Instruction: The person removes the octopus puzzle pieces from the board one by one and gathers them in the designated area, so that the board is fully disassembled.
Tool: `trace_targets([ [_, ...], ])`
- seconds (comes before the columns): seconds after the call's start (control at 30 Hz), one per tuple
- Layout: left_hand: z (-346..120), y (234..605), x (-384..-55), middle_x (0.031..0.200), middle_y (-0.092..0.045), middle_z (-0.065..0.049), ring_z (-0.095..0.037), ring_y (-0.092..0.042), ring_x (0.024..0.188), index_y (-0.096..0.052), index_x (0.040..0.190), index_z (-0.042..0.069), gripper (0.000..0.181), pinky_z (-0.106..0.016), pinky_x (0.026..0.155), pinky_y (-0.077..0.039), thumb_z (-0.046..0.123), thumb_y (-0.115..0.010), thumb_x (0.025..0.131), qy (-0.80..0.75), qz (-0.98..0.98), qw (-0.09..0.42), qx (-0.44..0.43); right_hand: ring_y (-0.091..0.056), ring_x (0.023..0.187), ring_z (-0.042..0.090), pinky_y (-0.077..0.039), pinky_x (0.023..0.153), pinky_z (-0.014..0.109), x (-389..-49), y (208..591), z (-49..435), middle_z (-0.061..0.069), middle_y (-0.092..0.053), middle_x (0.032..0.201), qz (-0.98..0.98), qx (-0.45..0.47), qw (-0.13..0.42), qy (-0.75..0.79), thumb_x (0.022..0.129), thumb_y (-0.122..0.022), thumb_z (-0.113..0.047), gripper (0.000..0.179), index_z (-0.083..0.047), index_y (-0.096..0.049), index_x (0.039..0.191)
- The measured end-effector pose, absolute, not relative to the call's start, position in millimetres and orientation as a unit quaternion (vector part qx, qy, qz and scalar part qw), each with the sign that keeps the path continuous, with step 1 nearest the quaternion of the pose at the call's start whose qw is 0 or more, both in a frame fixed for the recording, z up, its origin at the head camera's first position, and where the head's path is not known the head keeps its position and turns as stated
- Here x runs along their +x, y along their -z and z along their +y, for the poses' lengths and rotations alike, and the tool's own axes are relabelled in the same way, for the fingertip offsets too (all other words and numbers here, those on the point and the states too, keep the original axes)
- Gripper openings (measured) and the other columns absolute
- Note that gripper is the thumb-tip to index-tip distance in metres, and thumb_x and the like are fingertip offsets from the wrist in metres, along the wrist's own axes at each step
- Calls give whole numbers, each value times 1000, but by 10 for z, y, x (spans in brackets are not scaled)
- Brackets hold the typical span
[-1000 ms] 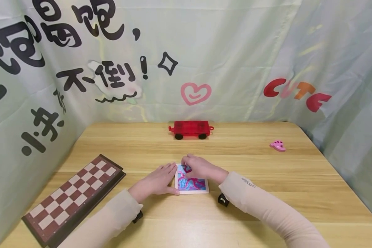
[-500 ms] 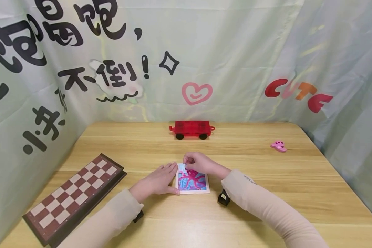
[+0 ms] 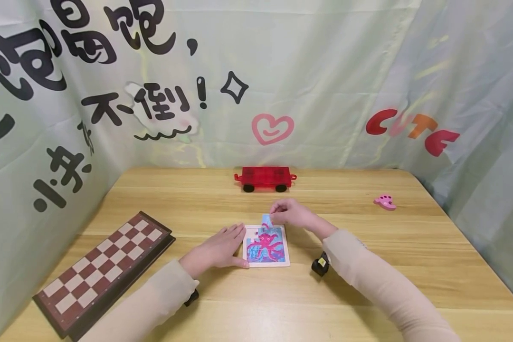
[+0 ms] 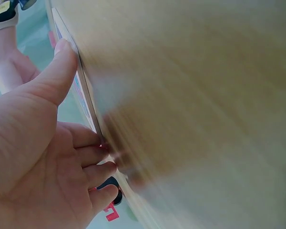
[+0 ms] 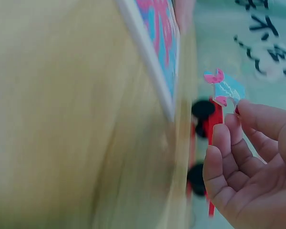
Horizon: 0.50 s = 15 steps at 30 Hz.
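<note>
A square jigsaw puzzle in a white frame shows a pink octopus on blue; its upper left corner is bare white. My left hand rests against the frame's left side, fingers fairly straight, the thumb at its lower left corner. Above the puzzle's far edge, my right hand pinches a blue and pink puzzle piece between thumb and finger. The right wrist view shows that puzzle piece held up off the board, with a knob and notches along its edge.
A red toy wagon with black wheels stands at the table's back. On the left lies a brown checkered board case. To the right is a small pink paw-shaped thing. A printed curtain hangs behind the table.
My right hand has lifted the puzzle piece out of the upper left corner and moved away and to the right with it, baring that corner. My left hand has stayed at the frame.
</note>
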<state>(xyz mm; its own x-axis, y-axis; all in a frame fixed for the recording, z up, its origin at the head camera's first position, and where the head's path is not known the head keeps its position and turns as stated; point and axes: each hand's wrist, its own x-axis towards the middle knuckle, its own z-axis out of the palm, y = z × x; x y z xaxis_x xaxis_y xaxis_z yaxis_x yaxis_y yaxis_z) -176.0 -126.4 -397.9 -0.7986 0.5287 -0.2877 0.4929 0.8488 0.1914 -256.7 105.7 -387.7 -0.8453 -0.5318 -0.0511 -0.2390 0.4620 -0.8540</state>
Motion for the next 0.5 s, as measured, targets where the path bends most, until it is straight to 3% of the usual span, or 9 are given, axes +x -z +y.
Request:
trace_targets([
  [0.17,-1258,3974,-1755,150,-18,-16,-29,-15,136,-25,143,-3,93,-43,109,-15,57,-58,81,-54,947,167,268,-48,63,20,-45,58,35,-2660,3845,1407,12,-59,75,847,-191,145,475,88,-60,-7,10,2,-63,90],
  [0.5,-1250,3989,-1762,150,-18,-15,-29,-15,137,-26,143,-2,93,-43,109,-15,57,-59,80,-56,949,167,262,-47,59,13,-42,52,24,-2798,3951,1755,5,-59,71,869,-132,167,446,90,-58,-5,12,6,-64,90],
])
